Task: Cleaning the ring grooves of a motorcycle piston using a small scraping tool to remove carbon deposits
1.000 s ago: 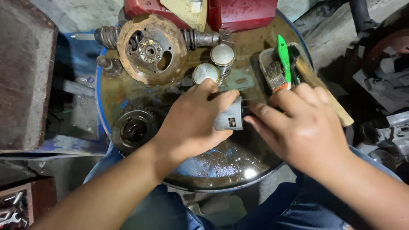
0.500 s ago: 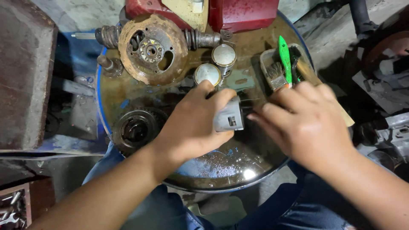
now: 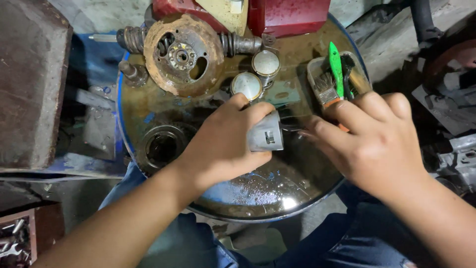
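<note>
A small grey metal part [image 3: 266, 134] is gripped over an oily round drum top [image 3: 297, 178].

The part is pinched in the closed fingers of the left hand [image 3: 223, 144] at centre. At 3 o'clock, the right hand [image 3: 372, 144] is held with fingers [image 3: 322, 134] loosely curled, their tips just beside the part. A rusty disc [image 3: 181, 54] lies at 11 o'clock.

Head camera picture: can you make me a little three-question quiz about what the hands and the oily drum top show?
1. True or false: the left hand grips a small grey metal part.
2. Which lies in the clear tray? A) a green-handled brush B) a hammer C) a cup
3. What rusty round thing sits at the back of the drum top?

Key: 1 true. 2 A. 3 the rusty flywheel disc. The right hand reaches its fingers towards the part; whether it pinches anything cannot be told.
</note>
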